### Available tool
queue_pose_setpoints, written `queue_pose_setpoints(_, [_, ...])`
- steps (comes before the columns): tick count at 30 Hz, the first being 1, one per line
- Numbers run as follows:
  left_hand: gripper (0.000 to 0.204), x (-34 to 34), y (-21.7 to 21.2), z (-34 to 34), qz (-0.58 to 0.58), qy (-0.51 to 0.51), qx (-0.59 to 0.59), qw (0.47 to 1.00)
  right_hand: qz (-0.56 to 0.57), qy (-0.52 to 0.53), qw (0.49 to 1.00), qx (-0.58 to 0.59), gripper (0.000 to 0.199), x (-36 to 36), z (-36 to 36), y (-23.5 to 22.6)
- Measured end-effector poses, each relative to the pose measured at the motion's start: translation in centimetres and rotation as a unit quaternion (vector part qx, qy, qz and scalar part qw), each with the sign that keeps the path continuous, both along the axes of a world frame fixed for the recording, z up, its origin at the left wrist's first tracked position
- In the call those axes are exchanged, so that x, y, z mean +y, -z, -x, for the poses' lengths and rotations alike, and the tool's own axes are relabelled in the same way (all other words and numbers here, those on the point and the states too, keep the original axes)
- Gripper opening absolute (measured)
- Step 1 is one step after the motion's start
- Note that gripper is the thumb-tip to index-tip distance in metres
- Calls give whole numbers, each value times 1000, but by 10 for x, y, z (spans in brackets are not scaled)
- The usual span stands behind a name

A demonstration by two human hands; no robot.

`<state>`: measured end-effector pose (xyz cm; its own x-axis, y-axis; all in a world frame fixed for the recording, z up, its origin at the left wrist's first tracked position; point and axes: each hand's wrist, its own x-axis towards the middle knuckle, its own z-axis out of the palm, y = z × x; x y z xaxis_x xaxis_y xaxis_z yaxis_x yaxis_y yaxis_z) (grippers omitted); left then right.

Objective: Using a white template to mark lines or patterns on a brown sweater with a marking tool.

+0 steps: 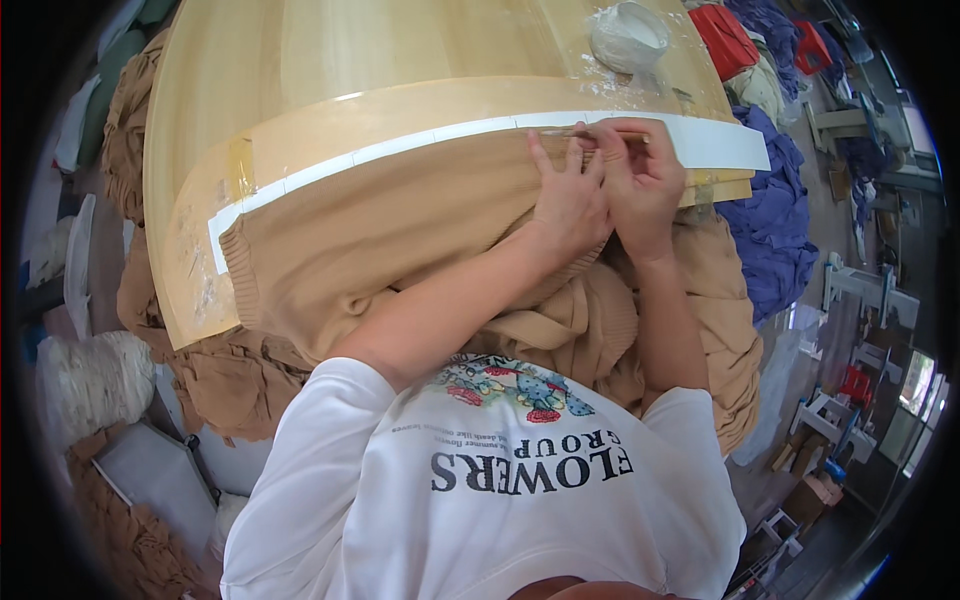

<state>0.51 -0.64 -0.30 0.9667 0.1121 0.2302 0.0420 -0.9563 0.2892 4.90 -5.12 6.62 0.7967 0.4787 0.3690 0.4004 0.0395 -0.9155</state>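
Note:
A tan knitted garment piece (400, 190) with ribbed ends lies along a white strip ruled with short marks (310, 172). My left hand (573, 200) rests on the knit near its far edge, fingers stretched out and apart. Beside it, my right hand (645, 185) is closed, fingers bent at the strip's edge. A thin, pointed, pencil-like stick (560, 133) runs from between these fingers to the left along the edge; its exact kind is too small to tell. More of the tan knit bunches under my forearms, against my shirt.
Under the strip is a pale wooden table (400, 50), with yellow tape (241, 167) at left. A white bowl-like container (628, 38) stands at the far right. Tan cloth (230, 385) and purple cloth (770, 210) are heaped at the sides. A red item (724, 40) lies beyond the table's right edge.

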Motion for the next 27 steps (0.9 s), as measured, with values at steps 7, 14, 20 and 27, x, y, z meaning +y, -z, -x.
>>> queue_pose_setpoints(7, [63,-12,28,-14,-173,-95,-24,980,67,-14,996,-55,9,24,4,10])
queue_pose_setpoints(14, [62,-12,32,-13,-150,-50,-133,978,54,-93,990,-91,11,60,39,6])
queue_pose_setpoints(20, [59,-9,17,-4,-313,-105,-59,942,76,-98,985,-117,11,79,58,-12])
queue_pose_setpoints(27, [57,-3,3,1,-41,-52,-64,996,111,-206,963,-137,10,128,80,3])
